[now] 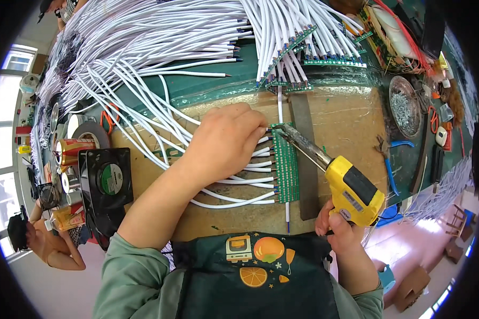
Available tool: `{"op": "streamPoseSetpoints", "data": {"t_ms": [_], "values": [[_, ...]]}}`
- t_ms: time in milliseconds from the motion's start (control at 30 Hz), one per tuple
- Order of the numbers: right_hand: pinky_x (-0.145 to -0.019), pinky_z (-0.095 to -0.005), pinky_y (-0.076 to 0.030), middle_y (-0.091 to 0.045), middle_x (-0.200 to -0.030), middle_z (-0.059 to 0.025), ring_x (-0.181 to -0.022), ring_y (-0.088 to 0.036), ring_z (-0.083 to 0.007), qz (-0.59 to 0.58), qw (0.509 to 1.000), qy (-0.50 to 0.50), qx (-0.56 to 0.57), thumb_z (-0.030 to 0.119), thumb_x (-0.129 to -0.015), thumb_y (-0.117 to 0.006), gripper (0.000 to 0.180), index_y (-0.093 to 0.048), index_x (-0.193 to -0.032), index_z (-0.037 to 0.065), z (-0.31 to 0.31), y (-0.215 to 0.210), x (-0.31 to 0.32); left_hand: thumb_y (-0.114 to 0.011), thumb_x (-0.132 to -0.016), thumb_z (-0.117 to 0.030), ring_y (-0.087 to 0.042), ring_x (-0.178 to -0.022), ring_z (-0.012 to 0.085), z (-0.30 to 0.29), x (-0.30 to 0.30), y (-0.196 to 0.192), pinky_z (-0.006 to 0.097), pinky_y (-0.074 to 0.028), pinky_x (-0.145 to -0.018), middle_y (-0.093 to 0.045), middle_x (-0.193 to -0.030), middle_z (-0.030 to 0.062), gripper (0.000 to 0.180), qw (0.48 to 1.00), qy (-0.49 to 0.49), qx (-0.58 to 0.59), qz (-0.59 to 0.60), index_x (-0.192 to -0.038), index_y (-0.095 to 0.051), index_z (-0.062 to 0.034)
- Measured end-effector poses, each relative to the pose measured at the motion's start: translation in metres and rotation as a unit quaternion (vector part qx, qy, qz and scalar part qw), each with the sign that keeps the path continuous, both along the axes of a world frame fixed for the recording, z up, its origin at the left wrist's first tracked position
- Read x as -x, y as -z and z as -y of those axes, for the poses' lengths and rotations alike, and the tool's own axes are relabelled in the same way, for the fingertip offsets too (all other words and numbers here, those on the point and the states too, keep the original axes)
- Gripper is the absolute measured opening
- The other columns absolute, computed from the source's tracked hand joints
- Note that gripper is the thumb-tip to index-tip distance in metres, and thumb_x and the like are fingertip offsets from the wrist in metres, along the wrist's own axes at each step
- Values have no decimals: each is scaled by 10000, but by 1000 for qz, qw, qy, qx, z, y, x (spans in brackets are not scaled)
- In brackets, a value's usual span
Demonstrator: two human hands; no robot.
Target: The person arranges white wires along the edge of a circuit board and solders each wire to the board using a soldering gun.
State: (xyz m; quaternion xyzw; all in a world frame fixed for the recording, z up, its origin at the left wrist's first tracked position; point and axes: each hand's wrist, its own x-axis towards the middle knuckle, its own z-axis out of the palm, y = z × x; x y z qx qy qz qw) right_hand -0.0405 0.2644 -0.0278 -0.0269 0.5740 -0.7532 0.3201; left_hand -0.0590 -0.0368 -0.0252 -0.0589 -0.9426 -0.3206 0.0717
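Observation:
My left hand [223, 138] is closed in a pinch at the top left corner of a green circuit board strip [286, 173], holding a white cable's end against its edge. Several more white cables [234, 201] run from the left to that same edge, one below another. In my right hand [339, 227] is a yellow and black soldering gun [355, 191], gripped low on its body. Its metal barrel slants up and left, with the tip at the board's top corner by my left fingertips. The exact contact there is too small to tell.
A dark flat bar [305, 159] lies right of the board. Heaped white cables [170, 37] and finished-looking boards [335, 63] fill the far side. At left stands a black fan [105, 183]; at right are a metal dish [404, 106] and blue-handled pliers [391, 165]. Another person sits far left.

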Motion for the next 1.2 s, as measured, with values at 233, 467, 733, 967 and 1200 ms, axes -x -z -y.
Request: {"op": "streamPoseSetpoints", "data": {"t_ms": [233,467,733,967,1200], "values": [[-516,-269,-475,-593,-810,-91,-575,-556,-137,-5,1000,13,19,165,-908,-665,432,-502,-1252,-39,-2,5,-2,-628,-882,-100,-616,-843,379,0,0,2,459,-483,-762,-637,-862,152,87,1000,-1,4,-7,-933,-653,-34],[-508,-274,-476,-594,-854,-100,-572,-556,-141,-7,1000,-2,10,148,-903,-657,523,-453,-1333,-67,-3,5,-1,-630,-879,-99,-618,-856,381,0,0,1,460,-486,-772,-642,-872,156,87,1000,-2,6,0,-929,-651,-31],[-450,-320,-443,-507,-633,-41,-479,-517,-176,20,997,52,61,399,-844,-769,730,-444,-1366,4,-8,6,-2,-631,-886,-104,-621,-860,381,0,0,0,461,-488,-778,-643,-871,156,87,1000,-4,9,3,-931,-657,-34],[-520,-331,-488,-566,-791,-68,-628,-587,-186,-22,974,203,94,528,-911,-656,722,-436,-1377,23,-36,4,22,-638,-881,-97,-622,-860,373,-2,0,0,451,-491,-781,-646,-870,156,80,1000,-7,-8,10,-917,-659,-28],[-600,-310,-491,-590,-878,-51,-708,-572,-165,-28,926,377,-11,477,-994,-560,470,-582,-1181,46,-77,-12,98,-630,-887,-103,-617,-874,368,-2,-1,-2,446,-485,-787,-646,-879,153,90,1000,-14,3,11,-916,-663,-24]]}}
